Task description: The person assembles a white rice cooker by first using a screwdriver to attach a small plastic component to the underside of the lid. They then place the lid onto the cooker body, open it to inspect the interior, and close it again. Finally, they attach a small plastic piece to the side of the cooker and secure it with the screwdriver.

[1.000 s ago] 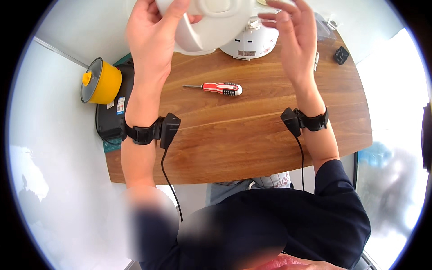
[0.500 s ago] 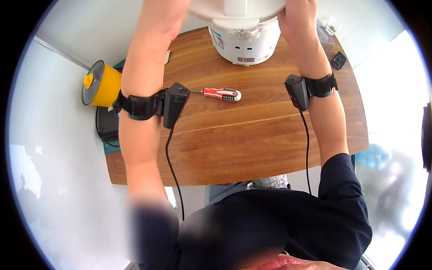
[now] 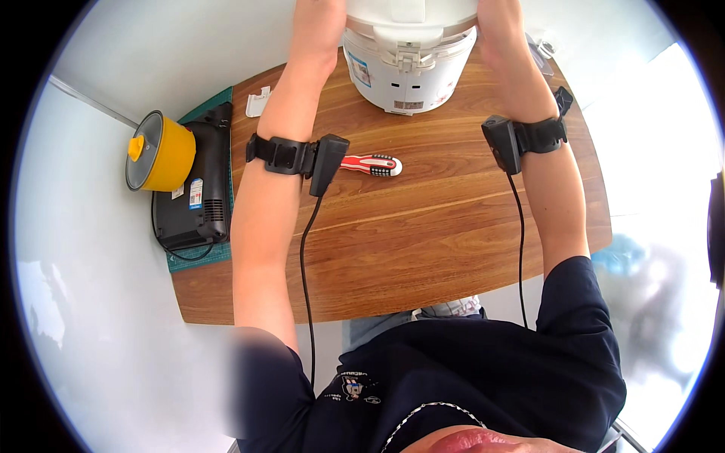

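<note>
A white rice cooker [image 3: 408,83] stands at the far side of the table, with its front latch [image 3: 408,58] toward me. Its white lid [image 3: 411,33] lies low over the body, and a narrow gap shows along the rim. My left hand [image 3: 321,26] grips the lid's left side and my right hand [image 3: 500,26] its right side. The fingers of both hands are mostly cut off by the upper edge. Closer to me, a screwdriver [image 3: 374,164] with a red and white handle lies on the table, its shaft behind my left forearm.
On the left, a yellow pot [image 3: 170,155] with a grey lid sits on a black appliance [image 3: 204,215] over a green mat [image 3: 189,260]. A small white piece [image 3: 257,103] lies beside my left forearm. Black cabled devices are strapped on both forearms. The wooden table [image 3: 423,249] has a curved edge.
The lid has come down onto the rice cooker's body, with both hands moving along with it. My left forearm has shifted right, uncovering the black appliance and the white piece.
</note>
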### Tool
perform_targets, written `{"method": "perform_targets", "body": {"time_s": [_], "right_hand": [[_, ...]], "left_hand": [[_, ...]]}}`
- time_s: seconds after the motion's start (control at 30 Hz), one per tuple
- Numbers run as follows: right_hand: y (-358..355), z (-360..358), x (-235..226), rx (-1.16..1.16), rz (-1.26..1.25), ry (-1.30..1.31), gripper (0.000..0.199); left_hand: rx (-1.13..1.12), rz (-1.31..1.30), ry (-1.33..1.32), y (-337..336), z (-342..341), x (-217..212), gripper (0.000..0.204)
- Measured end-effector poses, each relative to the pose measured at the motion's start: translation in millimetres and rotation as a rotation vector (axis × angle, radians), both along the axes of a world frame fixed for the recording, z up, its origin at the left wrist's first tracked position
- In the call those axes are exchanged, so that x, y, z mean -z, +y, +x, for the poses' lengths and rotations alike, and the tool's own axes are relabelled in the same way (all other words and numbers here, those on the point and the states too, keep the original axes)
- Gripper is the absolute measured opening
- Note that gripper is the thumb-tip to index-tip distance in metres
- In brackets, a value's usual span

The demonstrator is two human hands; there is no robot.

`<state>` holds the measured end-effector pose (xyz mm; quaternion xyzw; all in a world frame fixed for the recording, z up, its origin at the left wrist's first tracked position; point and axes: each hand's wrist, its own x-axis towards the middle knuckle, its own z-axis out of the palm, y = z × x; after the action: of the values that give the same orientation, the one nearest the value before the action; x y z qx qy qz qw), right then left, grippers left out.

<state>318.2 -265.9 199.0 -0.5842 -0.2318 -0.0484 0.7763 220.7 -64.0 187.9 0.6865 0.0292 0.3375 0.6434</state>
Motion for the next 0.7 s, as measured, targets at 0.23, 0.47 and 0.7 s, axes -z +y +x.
{"method": "perform_targets", "body": {"time_s": [0.23,0.47,0.7], "right_hand": [[-13.7,28.9,18.4,0.206,-0.489,-0.067,0.049],[-19.1,9.6,1.6,-0.015,-0.227,0.037,0.067],[-27.7,34.2,21.4,0.055,-0.201,-0.038,0.066]], "left_hand": [[-0.132,0.076,0.109,-6.0,16.1,9.1,0.060],[-0.037,-0.144,0.146,7.0,23.5,-9.1,0.041],[-0.080,-0.099,0.146,1.9,27.8,-2.6,0.043]]}}
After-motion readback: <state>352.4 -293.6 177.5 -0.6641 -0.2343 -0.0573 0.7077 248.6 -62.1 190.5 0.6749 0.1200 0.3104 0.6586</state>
